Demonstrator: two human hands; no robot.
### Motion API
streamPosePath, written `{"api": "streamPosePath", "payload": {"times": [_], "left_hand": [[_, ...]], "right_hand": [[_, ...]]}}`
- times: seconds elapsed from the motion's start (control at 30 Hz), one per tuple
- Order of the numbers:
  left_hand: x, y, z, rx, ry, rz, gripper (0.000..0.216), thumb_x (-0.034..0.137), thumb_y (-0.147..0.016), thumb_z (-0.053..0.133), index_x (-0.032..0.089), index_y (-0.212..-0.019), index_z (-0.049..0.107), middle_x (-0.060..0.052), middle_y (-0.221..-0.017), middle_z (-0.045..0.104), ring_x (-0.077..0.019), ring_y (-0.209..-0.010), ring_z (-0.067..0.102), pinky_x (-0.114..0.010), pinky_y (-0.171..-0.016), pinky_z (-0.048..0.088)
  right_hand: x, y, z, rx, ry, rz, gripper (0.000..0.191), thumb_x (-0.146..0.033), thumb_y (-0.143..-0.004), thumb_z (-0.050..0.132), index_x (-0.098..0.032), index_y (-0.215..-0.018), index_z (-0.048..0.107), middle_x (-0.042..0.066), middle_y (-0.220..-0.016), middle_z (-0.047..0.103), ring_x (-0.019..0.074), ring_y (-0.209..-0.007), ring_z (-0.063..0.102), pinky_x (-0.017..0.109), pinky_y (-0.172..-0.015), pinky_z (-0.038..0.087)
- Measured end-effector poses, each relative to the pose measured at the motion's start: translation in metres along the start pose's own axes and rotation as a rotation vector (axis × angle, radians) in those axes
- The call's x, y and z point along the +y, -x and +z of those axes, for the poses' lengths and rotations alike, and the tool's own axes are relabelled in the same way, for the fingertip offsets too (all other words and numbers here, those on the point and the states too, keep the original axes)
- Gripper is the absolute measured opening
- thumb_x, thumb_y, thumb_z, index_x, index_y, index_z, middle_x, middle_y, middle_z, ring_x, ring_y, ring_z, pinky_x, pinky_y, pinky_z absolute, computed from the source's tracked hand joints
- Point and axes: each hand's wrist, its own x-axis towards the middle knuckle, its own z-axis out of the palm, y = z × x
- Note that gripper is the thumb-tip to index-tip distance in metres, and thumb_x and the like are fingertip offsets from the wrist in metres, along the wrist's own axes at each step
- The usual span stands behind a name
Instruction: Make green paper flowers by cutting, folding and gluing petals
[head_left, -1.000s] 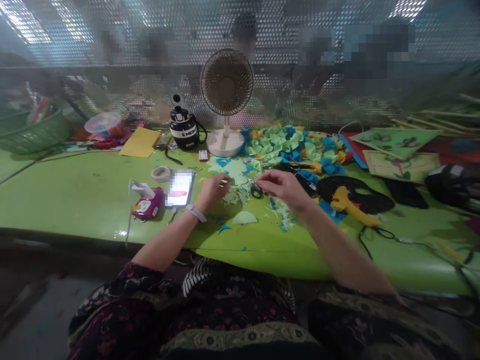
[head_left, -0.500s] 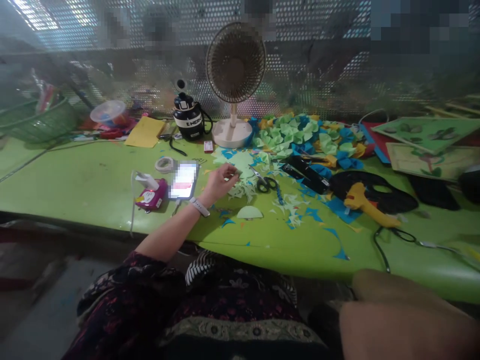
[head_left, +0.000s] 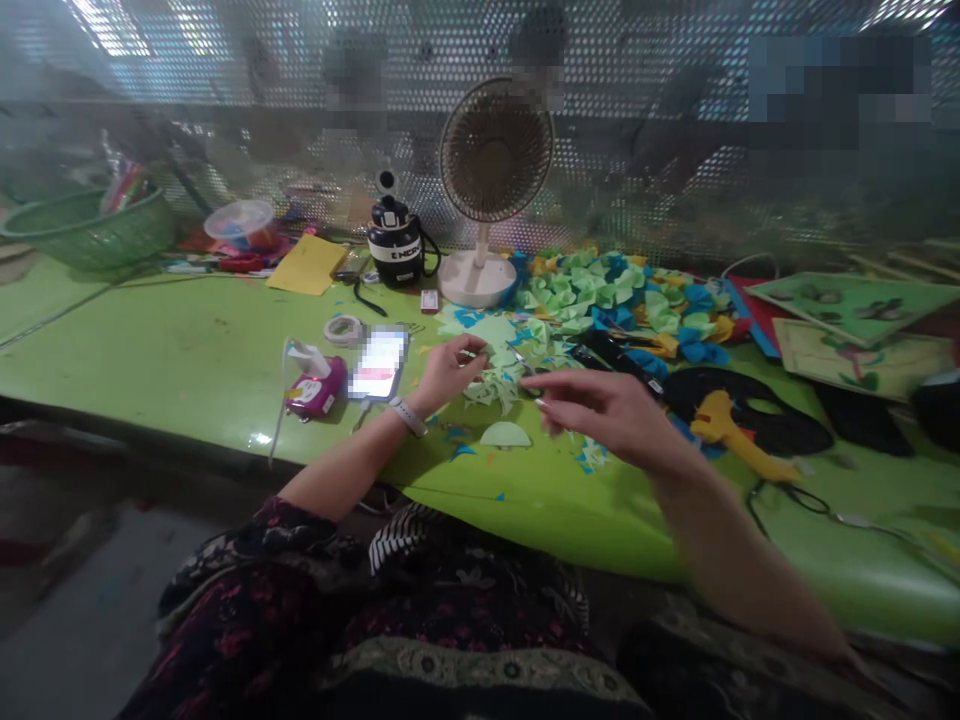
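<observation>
Over the pale green paper and its cut scraps, my left hand hangs with fingers curled and tips close together. Whatever may be between those tips is too small to make out. My right hand is to the right, fingers stretched leftward and thumb apart, holding nothing visible. Its fingertips reach over the scissors, whose blades show while the handles are mostly hidden behind the fingers. A folded pale green half-circle of paper lies between the hands, nearer the table's front edge.
Left of my hands are a phone, a purple power adapter and a tape roll. Behind stand a fan and a black jug. Folded paper pieces pile at the back; a yellow glue gun lies right.
My right hand has come from the lower right, off the table, up to the scissors. My left hand has stayed by the paper. The view has shifted slightly.
</observation>
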Motion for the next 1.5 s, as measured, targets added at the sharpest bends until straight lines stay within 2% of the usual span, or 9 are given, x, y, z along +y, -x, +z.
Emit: {"api": "streamPosePath", "payload": {"times": [0.13, 0.23, 0.37, 0.63, 0.77, 0.93, 1.1, 1.27, 1.5], "left_hand": [[0.005, -0.001, -0.001, -0.010, 0.001, 0.014, 0.012, 0.018, -0.079, 0.067, 0.013, -0.089, 0.066, -0.004, -0.080, 0.068, -0.0124, -0.072, 0.066, -0.025, -0.062, 0.061], [0.007, -0.001, -0.002, -0.018, -0.004, 0.022, 0.011, 0.019, -0.078, 0.067, 0.013, -0.088, 0.068, -0.004, -0.080, 0.069, -0.0117, -0.073, 0.065, -0.023, -0.064, 0.060], [0.008, -0.001, -0.002, -0.030, 0.047, -0.044, 0.013, 0.024, -0.079, 0.069, 0.014, -0.087, 0.066, -0.003, -0.079, 0.068, -0.0113, -0.071, 0.064, -0.024, -0.063, 0.060], [0.013, 0.000, -0.002, -0.080, 0.093, -0.115, 0.014, 0.021, -0.078, 0.071, 0.015, -0.090, 0.066, -0.004, -0.080, 0.069, -0.0117, -0.072, 0.068, -0.021, -0.060, 0.057], [0.012, 0.000, -0.004, -0.099, 0.068, -0.112, 0.021, 0.022, -0.078, 0.072, 0.016, -0.098, 0.068, -0.004, -0.085, 0.072, -0.0120, -0.074, 0.069, -0.022, -0.062, 0.057], [0.012, 0.001, -0.005, -0.123, 0.101, -0.176, 0.018, 0.027, -0.078, 0.073, 0.015, -0.091, 0.070, -0.006, -0.085, 0.073, -0.0127, -0.071, 0.070, -0.024, -0.062, 0.057], [0.012, 0.002, -0.004, -0.130, 0.097, -0.193, 0.019, 0.029, -0.072, 0.079, 0.016, -0.082, 0.069, -0.005, -0.081, 0.072, -0.0122, -0.068, 0.069, -0.023, -0.058, 0.055], [0.010, 0.001, -0.005, -0.146, 0.073, -0.211, 0.029, 0.037, -0.068, 0.083, 0.017, -0.072, 0.062, -0.002, -0.069, 0.067, -0.0125, -0.060, 0.068, -0.022, -0.051, 0.051], [0.012, 0.001, -0.006, -0.193, 0.095, -0.237, 0.023, 0.030, -0.072, 0.079, 0.016, -0.083, 0.065, -0.005, -0.080, 0.070, -0.0137, -0.068, 0.070, -0.020, -0.051, 0.050]], "right_hand": [[0.021, -0.040, 0.030, -0.055, 0.202, -0.009, 0.030, -0.036, -0.089, 0.059, -0.019, -0.110, 0.071, 0.008, -0.094, 0.072, 0.0193, -0.079, 0.066, 0.031, -0.074, 0.050], [0.027, -0.035, 0.042, -0.173, 0.315, 0.032, 0.037, -0.048, -0.083, 0.067, -0.020, -0.108, 0.069, 0.010, -0.106, 0.070, 0.0206, -0.084, 0.065, 0.030, -0.073, 0.048], [0.027, -0.028, 0.050, -0.233, 0.389, 0.015, 0.042, -0.055, -0.078, 0.072, -0.021, -0.102, 0.065, 0.008, -0.106, 0.067, 0.0220, -0.086, 0.062, 0.029, -0.067, 0.042], [0.031, -0.033, 0.054, -0.196, 0.310, 0.008, 0.014, -0.034, -0.085, 0.065, -0.020, -0.085, 0.063, 0.004, -0.088, 0.069, 0.0174, -0.077, 0.060, 0.027, -0.063, 0.035], [0.034, -0.036, 0.052, -0.120, 0.259, 0.083, 0.013, -0.032, -0.087, 0.064, -0.020, -0.085, 0.063, 0.004, -0.085, 0.070, 0.0176, -0.075, 0.062, 0.027, -0.063, 0.037], [0.036, -0.040, 0.051, -0.071, 0.203, 0.167, 0.016, -0.037, -0.087, 0.064, -0.020, -0.087, 0.063, 0.004, -0.085, 0.072, 0.0166, -0.072, 0.063, 0.026, -0.060, 0.039], [0.034, -0.038, 0.055, -0.111, 0.275, 0.205, 0.028, -0.047, -0.082, 0.068, -0.022, -0.091, 0.063, 0.003, -0.085, 0.072, 0.0174, -0.072, 0.063, 0.027, -0.056, 0.035], [0.037, -0.036, 0.060, -0.170, 0.300, 0.142, 0.022, -0.043, -0.083, 0.067, -0.022, -0.086, 0.062, 0.003, -0.084, 0.071, 0.0181, -0.073, 0.062, 0.027, -0.057, 0.034], [0.042, -0.040, 0.057, -0.075, 0.229, 0.074, 0.012, -0.030, -0.087, 0.062, -0.019, -0.084, 0.062, 0.007, -0.096, 0.066, 0.0173, -0.080, 0.062, 0.028, -0.071, 0.043]]}}
